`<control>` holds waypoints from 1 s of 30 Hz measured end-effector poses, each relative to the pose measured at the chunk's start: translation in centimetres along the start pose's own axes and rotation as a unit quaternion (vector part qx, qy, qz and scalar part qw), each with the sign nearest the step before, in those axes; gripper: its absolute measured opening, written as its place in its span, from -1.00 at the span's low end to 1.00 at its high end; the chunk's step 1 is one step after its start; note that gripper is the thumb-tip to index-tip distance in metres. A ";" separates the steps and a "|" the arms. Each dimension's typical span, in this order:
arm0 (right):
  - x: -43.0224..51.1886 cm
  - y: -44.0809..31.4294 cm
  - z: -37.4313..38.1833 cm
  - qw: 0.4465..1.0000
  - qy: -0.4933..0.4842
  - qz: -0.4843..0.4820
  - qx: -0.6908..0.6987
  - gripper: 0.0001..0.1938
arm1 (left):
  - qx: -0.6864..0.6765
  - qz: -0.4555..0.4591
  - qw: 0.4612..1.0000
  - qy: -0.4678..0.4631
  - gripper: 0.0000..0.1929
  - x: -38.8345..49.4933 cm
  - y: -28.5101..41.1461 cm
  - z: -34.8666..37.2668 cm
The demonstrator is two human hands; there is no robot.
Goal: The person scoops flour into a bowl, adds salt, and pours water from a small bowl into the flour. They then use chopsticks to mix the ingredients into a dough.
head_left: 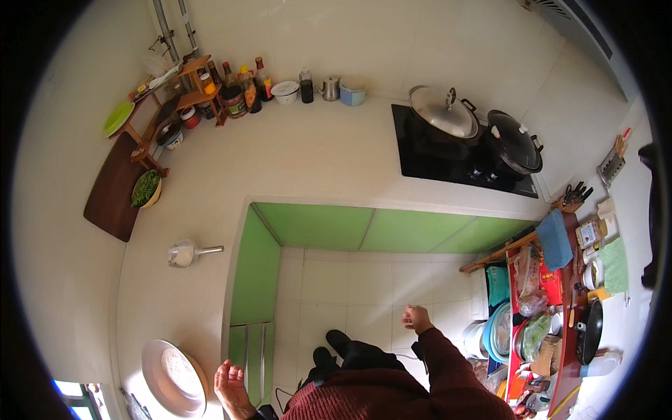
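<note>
My left hand (pixel 232 387) hangs beside the counter edge, fingers loosely curled, holding nothing. Nearest to it is a large round bowl (pixel 153 370) on the counter, with white flour-like powder (pixel 178 367) inside. Farther along the same counter lies a clear scoop (pixel 182 255), some pale powder in its cup and its handle pointing right. Over the tiled floor, my right hand (pixel 417 318) is held out from the body. Its fingers are partly bent and nothing shows in them; it touches nothing.
The L-shaped counter (pixel 315 152) carries a bowl of leafy greens (pixel 147 190), a dark board (pixel 113 194), a wooden rack (pixel 197 97) with bottles, and a black cooktop (pixel 425 155) with two lidded pans. A crowded shelf (pixel 569 304) stands at right. Green cabinets (pixel 325 226) line the floor.
</note>
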State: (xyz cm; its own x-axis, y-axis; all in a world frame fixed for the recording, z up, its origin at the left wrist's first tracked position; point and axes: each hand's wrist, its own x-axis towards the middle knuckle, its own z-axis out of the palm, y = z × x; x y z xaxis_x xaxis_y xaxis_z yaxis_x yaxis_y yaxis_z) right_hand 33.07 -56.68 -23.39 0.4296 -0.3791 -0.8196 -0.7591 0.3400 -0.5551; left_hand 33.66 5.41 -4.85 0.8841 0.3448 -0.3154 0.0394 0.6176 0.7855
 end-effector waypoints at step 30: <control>-13.8 -3.0 8.4 0.980 -0.104 -0.164 -0.033 -0.58 | -0.019 -0.108 0.992 -0.064 -0.75 6.3 -2.2 -0.5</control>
State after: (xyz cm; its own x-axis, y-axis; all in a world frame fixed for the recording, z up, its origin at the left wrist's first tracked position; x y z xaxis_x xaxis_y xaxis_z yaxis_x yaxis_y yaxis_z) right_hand 33.47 -45.24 -11.59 0.7412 -0.2717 -0.6139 -0.5908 0.1702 -0.7887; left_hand 38.88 6.60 -8.80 0.9093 0.1100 -0.4013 0.2185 0.6945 0.6855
